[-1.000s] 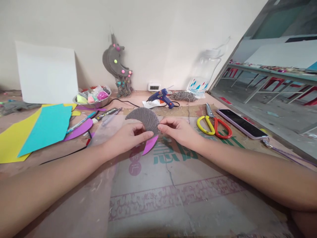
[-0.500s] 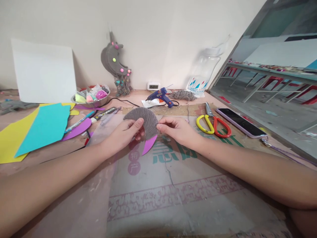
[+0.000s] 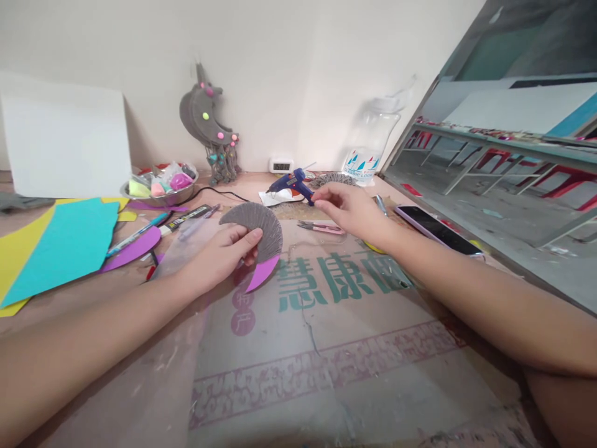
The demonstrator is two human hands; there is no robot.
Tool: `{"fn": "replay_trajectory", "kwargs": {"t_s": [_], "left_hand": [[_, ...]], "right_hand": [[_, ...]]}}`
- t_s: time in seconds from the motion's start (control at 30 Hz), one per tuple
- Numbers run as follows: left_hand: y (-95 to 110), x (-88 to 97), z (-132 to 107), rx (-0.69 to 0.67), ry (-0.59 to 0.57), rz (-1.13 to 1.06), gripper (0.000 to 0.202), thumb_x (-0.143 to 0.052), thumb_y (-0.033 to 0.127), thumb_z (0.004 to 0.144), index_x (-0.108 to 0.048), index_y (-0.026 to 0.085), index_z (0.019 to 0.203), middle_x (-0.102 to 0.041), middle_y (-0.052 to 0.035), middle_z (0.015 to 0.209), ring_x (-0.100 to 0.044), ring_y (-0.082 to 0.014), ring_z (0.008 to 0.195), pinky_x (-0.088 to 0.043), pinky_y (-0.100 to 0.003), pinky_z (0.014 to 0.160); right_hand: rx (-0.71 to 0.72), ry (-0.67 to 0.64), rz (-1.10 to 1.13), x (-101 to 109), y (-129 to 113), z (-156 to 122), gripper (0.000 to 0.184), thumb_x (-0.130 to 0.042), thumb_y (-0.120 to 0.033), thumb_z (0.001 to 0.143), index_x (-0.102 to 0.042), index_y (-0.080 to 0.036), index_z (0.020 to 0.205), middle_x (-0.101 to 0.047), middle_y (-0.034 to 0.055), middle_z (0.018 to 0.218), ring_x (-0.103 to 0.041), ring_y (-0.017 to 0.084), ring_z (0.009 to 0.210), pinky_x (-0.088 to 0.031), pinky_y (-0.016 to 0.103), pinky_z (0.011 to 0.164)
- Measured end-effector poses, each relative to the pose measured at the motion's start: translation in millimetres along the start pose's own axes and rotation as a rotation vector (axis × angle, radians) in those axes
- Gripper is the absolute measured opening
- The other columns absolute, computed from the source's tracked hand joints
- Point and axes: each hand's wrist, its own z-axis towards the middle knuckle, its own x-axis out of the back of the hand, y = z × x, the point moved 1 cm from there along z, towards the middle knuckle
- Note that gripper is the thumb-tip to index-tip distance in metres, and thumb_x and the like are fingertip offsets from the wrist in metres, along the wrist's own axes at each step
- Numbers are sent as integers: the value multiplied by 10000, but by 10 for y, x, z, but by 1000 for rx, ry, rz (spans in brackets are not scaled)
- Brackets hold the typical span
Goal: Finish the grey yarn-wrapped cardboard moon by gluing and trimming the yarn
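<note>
My left hand (image 3: pixel 219 255) is closed on a crescent wrapped in grey yarn (image 3: pixel 259 224), thumb on its face; the crescent's bare purple tip (image 3: pixel 261 274) points down toward the printed sack covering the table (image 3: pixel 326 336). My right hand (image 3: pixel 349 208) is stretched out to the blue hot glue gun (image 3: pixel 291 182), which lies on a scrap of paper near the wall. Its thumb and fingertips are pinched at the end of the gun's handle.
Pink snips (image 3: pixel 321 227) lie below the right hand, a phone (image 3: pixel 431 227) to its right. On the left are teal (image 3: pixel 60 246) and yellow sheets, a purple crescent (image 3: pixel 133 249), pens and a bowl of pompoms (image 3: pixel 158 186). A finished moon ornament (image 3: pixel 205 124), clock (image 3: pixel 280 166) and jar (image 3: pixel 368 149) stand by the wall.
My right hand let go of the crescent's edge and moved back and up to the glue gun. My left hand kept hold of the crescent. The camera swung a little to the right.
</note>
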Motion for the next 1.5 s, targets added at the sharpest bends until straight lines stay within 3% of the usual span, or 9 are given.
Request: {"fn": "replay_trajectory", "kwargs": {"t_s": [0.13,0.27,0.43,0.57,0.73,0.9,1.07,1.4,1.5], "left_hand": [[14,15,1,-41,1,79,407,-444,434,849,-454,182,529,-466,19,516,-466,-96,435,-385,-196,379],[42,43,10,-94,-7,176,404,-423,428,869,-463,177,554,-485,21,541,-470,-85,469,-387,-188,429],[18,59,34,-104,-90,163,399,-436,435,867,-456,175,565,-480,23,548,-462,-81,490,-382,-198,473],[-15,47,37,-34,-131,67,353,-451,434,858,-443,187,607,-471,34,538,-441,-77,443,-365,-203,431],[21,48,25,-58,-76,121,367,-440,428,865,-450,185,590,-492,26,550,-469,-87,485,-389,-205,462],[34,51,35,-71,-50,167,356,-440,418,870,-467,180,607,-503,28,548,-481,-87,509,-392,-202,490],[2,52,49,-82,-59,137,355,-450,424,866,-470,179,611,-505,27,558,-482,-86,515,-393,-207,507],[-35,57,48,-80,-76,61,351,-452,437,862,-462,182,621,-505,25,561,-479,-88,513,-396,-207,501],[-43,53,49,-80,-90,52,345,-453,441,862,-465,181,635,-498,28,563,-468,-84,504,-384,-206,489]], "right_hand": [[53,-249,-346,35,111,-31,266,-555,-323,805,-645,-186,1015,-654,58,892,-572,190,789,-399,285,665],[249,-297,-510,-42,155,-125,250,-504,-287,848,-667,-177,1002,-645,88,958,-576,205,883,-410,301,753],[309,-245,-558,-127,238,-132,252,-449,-226,862,-664,-130,954,-640,109,907,-576,202,855,-410,303,754],[182,-132,-447,-109,257,-102,278,-404,-205,874,-615,-114,1030,-651,115,902,-579,208,798,-411,308,691],[134,59,-176,-63,10,-178,330,-326,-308,934,-588,-151,1058,-648,80,913,-584,191,807,-417,298,691],[361,-91,-184,-196,-344,-392,344,-357,-362,927,-552,-154,1120,-640,81,937,-582,192,835,-420,303,709],[531,-158,-384,-316,-404,-465,358,-352,-390,935,-586,-141,1040,-645,91,884,-577,190,832,-403,296,715],[432,-75,-358,-336,-378,-460,383,-387,-442,912,-544,-152,1106,-646,80,874,-568,195,792,-398,305,691],[474,-66,-352,-340,-395,-477,380,-371,-430,921,-543,-145,1103,-640,77,846,-564,188,765,-390,298,671]]}}
